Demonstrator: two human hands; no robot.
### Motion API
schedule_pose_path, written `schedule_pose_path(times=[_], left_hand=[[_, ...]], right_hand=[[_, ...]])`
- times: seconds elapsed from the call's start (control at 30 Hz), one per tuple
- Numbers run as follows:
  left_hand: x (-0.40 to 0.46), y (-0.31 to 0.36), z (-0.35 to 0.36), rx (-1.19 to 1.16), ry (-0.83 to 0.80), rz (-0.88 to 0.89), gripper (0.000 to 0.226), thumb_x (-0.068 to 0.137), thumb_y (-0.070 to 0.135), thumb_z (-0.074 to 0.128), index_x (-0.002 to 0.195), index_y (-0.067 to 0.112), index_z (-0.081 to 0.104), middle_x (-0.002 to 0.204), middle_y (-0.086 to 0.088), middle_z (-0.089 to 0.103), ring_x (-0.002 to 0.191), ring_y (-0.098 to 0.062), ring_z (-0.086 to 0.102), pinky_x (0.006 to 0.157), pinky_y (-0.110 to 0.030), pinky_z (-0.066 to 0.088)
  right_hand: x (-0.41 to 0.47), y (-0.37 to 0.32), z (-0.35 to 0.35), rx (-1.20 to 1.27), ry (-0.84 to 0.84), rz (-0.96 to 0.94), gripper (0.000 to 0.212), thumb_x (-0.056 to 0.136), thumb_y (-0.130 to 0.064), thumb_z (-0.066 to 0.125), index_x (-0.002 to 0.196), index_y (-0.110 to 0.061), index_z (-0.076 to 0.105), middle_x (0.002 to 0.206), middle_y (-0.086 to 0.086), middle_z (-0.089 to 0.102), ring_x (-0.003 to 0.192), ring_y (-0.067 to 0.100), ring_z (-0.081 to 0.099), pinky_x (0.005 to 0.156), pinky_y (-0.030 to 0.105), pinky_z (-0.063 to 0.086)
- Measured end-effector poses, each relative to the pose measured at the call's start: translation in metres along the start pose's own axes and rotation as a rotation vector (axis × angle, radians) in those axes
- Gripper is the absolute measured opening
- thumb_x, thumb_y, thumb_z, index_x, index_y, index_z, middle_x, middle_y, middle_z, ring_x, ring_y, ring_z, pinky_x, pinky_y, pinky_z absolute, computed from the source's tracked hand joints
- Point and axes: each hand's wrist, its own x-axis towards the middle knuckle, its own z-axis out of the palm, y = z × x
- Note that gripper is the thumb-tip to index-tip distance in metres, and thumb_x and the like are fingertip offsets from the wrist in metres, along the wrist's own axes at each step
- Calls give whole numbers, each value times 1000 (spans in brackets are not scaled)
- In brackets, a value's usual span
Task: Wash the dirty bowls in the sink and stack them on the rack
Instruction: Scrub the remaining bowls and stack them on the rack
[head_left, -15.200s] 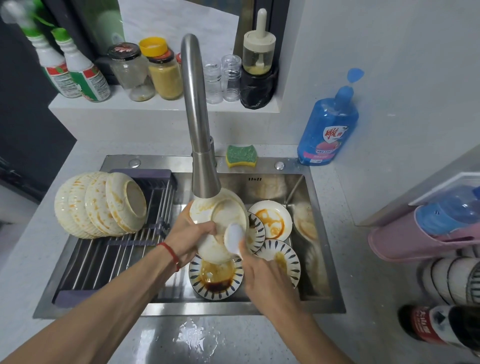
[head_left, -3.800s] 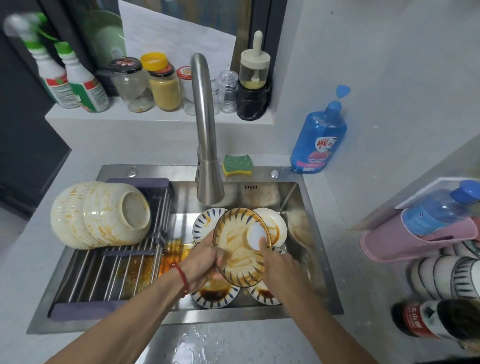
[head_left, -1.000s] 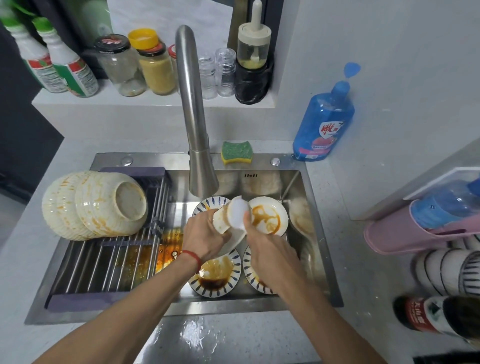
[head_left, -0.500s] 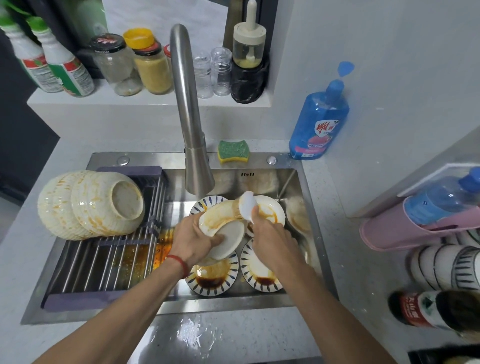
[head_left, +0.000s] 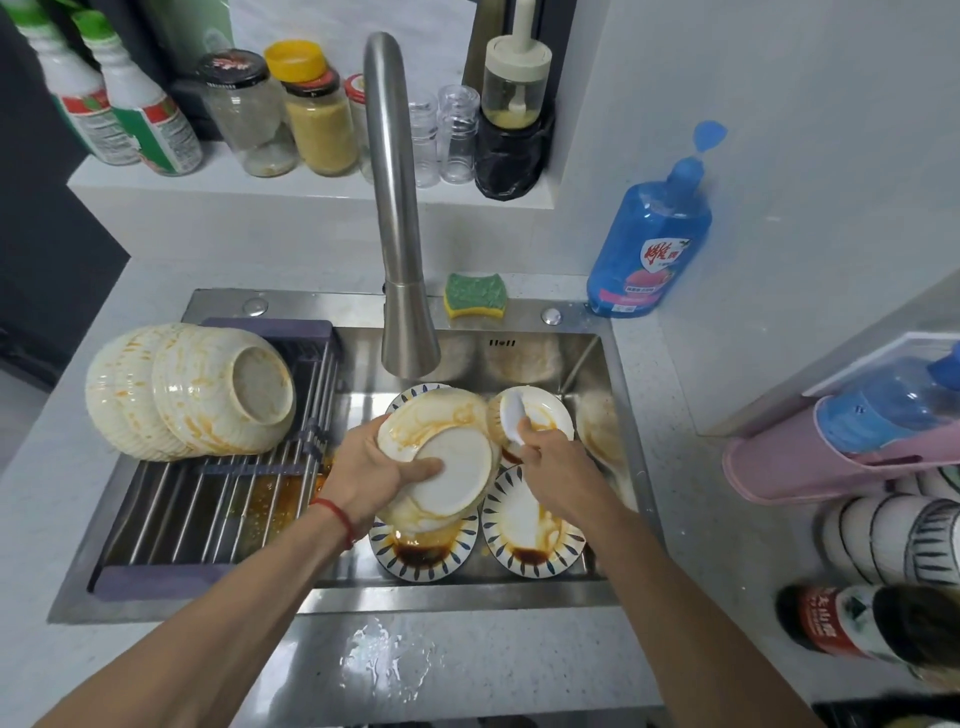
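Now: bowl scrubbed over sink

Left hand (head_left: 371, 470) grips a sauce-smeared bowl (head_left: 441, 457) bottom-up, thumb across its base, above the sink (head_left: 618, 384) under the faucet (head_left: 402, 291). Right hand (head_left: 553, 465) pinches a white scrubber (head_left: 511, 418) at the bowl's rim. Dirty striped plates (head_left: 530, 535) lie below. Stained bowls (head_left: 197, 389) stacked sideways on the rack (head_left: 208, 519) at left

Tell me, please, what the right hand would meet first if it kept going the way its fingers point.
The right hand, holding a white scrubber, points up-left toward the held bowl; it would likely meet that bowl's rim first, though depth is hard to judge.
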Motion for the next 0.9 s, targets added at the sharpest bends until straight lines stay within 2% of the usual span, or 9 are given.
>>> schedule_pose_path(times=[0.1, 0.23, 0.33, 0.47, 0.57, 0.67, 0.73, 0.83, 0.9], left_hand=[[-2, 1, -4, -124, 14, -32, 62, 60, 2, 94, 116, 12, 71, 109, -10, 77, 103, -34, 74, 81, -56, 63], [-2, 4, -6, -263, 0, -79, 60, 63, -2, 89, 118, 11, 69, 109, -10, 78, 103, -34, 74, 83, -58, 62], [-1, 4, -10, -352, 13, -117, 64, 63, -1, 88, 122, 10, 67, 114, -11, 77, 106, -35, 73, 84, -59, 62], [-1, -1, -10, -442, 34, -164, 68, 64, 2, 88, 127, 11, 65, 117, -12, 76, 107, -36, 72, 81, -56, 63], [2, -6, -11, -532, 52, -193, 66, 67, 2, 86, 128, 11, 65, 117, -13, 76, 109, -38, 72, 86, -60, 60], [4, -11, -9, -603, 72, -236, 65, 71, 3, 86, 131, 11, 64, 122, -15, 74, 112, -41, 70, 91, -68, 56], [6, -14, -7, -674, 86, -266, 62, 77, 3, 83, 135, 9, 61, 124, -19, 73, 113, -43, 70, 94, -71, 52], [9, -18, -5, -737, 101, -307, 53, 85, 4, 77, 135, 9, 58, 125, -22, 71, 115, -44, 68, 98, -73, 49], [9, -20, -2, -778, 99, -331, 44, 89, 4, 74, 130, 8, 59, 124, -24, 70, 115, -46, 67, 100, -72, 48]], right_hand=[[-8, -2, 9, 29, -28, -36, 48, 110, -22, 37, 158, -26, 37, 90, 4, 64, 77, 18, 58, 67, 36, 50], [-4, 4, 8, -18, 21, 22, 47, 110, -25, 38, 157, -28, 38, 87, -2, 54, 84, 22, 57, 77, 39, 51], [-14, -1, 13, -83, -8, -39, 48, 111, -24, 34, 159, -26, 32, 93, 5, 60, 79, 18, 56, 69, 36, 45], [-11, 1, 12, -50, 17, -23, 49, 111, -22, 36, 160, -24, 34, 83, -1, 56, 71, 10, 54, 61, 30, 44], [-22, -7, 16, -102, -8, -58, 50, 111, -24, 36, 161, -27, 29, 83, -3, 56, 71, 10, 54, 57, 30, 41], [-15, -8, 11, -140, 21, -15, 51, 111, -25, 37, 161, -26, 28, 94, 5, 63, 79, 17, 59, 68, 38, 51], [-18, -16, 15, -174, -3, -43, 55, 110, -21, 41, 162, -24, 24, 99, 6, 65, 84, 21, 61, 70, 40, 52], [-23, -17, 20, -232, -18, -84, 59, 108, -16, 44, 162, -23, 21, 101, 5, 67, 81, 21, 61, 65, 40, 52], [-17, -16, 15, -242, 7, -32, 57, 108, -18, 43, 161, -24, 23, 98, 5, 64, 78, 20, 56, 58, 33, 42]])
